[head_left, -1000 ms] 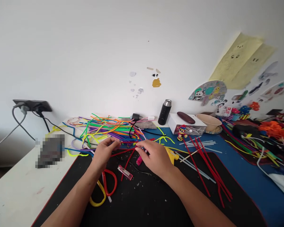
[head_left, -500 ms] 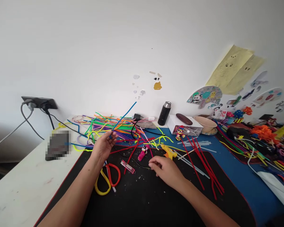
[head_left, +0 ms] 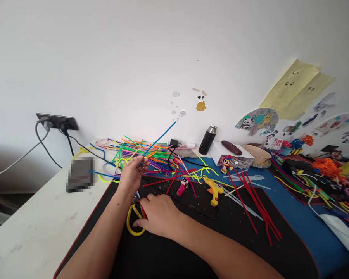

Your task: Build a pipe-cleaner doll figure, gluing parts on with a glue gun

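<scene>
In my left hand (head_left: 133,174) a blue pipe cleaner (head_left: 159,138) is pinched, its long end slanting up and to the right in front of the wall. My right hand (head_left: 159,213) lies over a pair of scissors (head_left: 130,228) on the black mat, its fingers around the red handle and its thumb across the yellow one. That hand hides much of the scissors. To the right of it are a small pink figure (head_left: 182,186) and a yellow glue gun (head_left: 213,190). The pink lighter seen earlier is hidden.
Behind my hands lies a heap of colourful pipe cleaners (head_left: 154,155). A black thermos (head_left: 208,140) and a white box (head_left: 244,159) stand by the wall. Red pipe cleaners (head_left: 258,205) and clear glue sticks (head_left: 241,202) lie on the right. A power socket (head_left: 56,121) with cords is at left.
My right hand has moved left from near the pink figure onto the scissors. My left hand still holds the blue pipe cleaner. The view has shifted slightly.
</scene>
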`<state>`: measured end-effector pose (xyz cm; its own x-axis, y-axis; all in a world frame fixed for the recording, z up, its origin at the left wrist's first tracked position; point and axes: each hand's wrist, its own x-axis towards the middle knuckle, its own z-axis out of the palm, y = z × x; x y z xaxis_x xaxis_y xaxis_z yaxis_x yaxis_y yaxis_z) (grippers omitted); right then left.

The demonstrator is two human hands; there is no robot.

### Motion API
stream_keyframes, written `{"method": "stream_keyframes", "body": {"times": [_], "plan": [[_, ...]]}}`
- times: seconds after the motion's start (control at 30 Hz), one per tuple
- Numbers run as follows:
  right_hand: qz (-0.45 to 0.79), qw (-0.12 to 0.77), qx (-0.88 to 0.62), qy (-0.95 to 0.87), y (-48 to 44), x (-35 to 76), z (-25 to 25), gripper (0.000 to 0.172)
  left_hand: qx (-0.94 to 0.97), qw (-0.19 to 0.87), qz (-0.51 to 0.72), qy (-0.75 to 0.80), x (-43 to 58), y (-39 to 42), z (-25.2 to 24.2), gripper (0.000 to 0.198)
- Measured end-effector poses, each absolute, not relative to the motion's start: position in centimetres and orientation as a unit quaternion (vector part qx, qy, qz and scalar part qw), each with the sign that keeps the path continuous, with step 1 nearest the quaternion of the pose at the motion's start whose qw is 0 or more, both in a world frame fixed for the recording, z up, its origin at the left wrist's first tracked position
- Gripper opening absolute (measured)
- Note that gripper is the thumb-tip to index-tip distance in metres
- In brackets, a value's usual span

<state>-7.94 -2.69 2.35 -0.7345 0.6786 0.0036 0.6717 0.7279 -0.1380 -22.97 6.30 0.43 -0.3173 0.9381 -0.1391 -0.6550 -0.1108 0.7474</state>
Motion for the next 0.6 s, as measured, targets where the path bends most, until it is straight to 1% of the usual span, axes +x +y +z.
{"method": "stream_keyframes", "body": {"times": [0.13, 0.33, 0.43, 0.5, 0.6], "plan": [[0.039, 0.016, -0.354, -0.934, -3.2, -9.6, 1.5, 0.047, 0.202, 0.555, 0.718, 0.37, -22.6, 6.0, 0.7, 0.025], [0.09, 0.022, -0.388, -0.917, -3.1, -9.9, 1.2, 0.027, 0.22, 0.562, 0.707, 0.368, -22.1, 5.6, 0.8, 0.032], [0.143, 0.043, -0.412, -0.899, -2.9, -9.4, 1.4, 0.023, 0.22, 0.56, 0.709, 0.367, -22.3, 5.6, 1.0, 0.032], [0.196, 0.066, -0.424, -0.882, -2.8, -9.0, 1.5, 0.022, 0.217, 0.557, 0.715, 0.363, -22.7, 5.6, 1.3, 0.032], [0.331, 0.104, -0.442, -0.828, -2.9, -8.3, 1.5, 0.021, 0.209, 0.549, 0.728, 0.355, -23.6, 5.7, 1.8, 0.03]]}}
